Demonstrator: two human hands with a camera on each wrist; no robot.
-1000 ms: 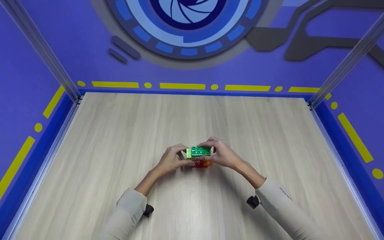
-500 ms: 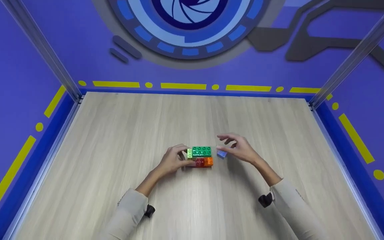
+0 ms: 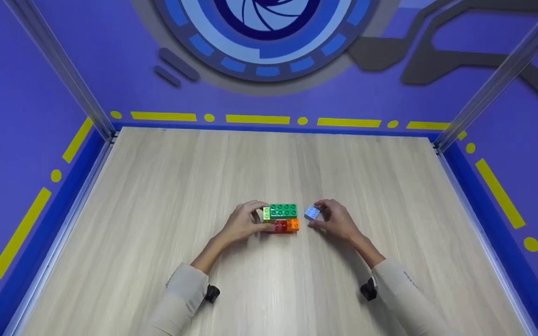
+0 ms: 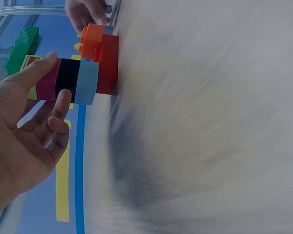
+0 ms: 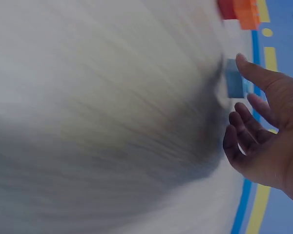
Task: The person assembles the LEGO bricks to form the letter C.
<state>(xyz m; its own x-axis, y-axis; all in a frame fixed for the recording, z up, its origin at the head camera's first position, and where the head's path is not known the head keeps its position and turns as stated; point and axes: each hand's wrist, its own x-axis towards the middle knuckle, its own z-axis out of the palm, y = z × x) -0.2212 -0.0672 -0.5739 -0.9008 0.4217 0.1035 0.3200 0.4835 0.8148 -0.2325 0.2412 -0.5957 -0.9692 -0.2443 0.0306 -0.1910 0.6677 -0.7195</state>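
My left hand [image 3: 242,223] grips a stack of toy building bricks by its left end, thumb on the near side. In the left wrist view the stack rises from a red brick [image 4: 109,66], which bears an orange brick [image 4: 92,43] and a light blue brick [image 4: 87,82]. Above these come a black brick [image 4: 67,73], a magenta brick [image 4: 49,84], a lime brick [image 3: 266,214] and a green brick [image 3: 283,211] on top. Just right of the stack, my right hand [image 3: 339,221] pinches a separate blue brick [image 3: 312,213] between thumb and index finger, apart from the stack.
Both hands work over the middle of a pale wood-grain table [image 3: 203,172]. Blue printed panels [image 3: 367,100] with yellow marks enclose its back and sides, with metal posts [image 3: 498,77] at the back corners. A black strap piece [image 3: 369,289] hangs at the right cuff.
My right hand let go of the green brick on top of the stack, moved right, then came down around the separate blue brick. The left hand kept its grip on the stack.
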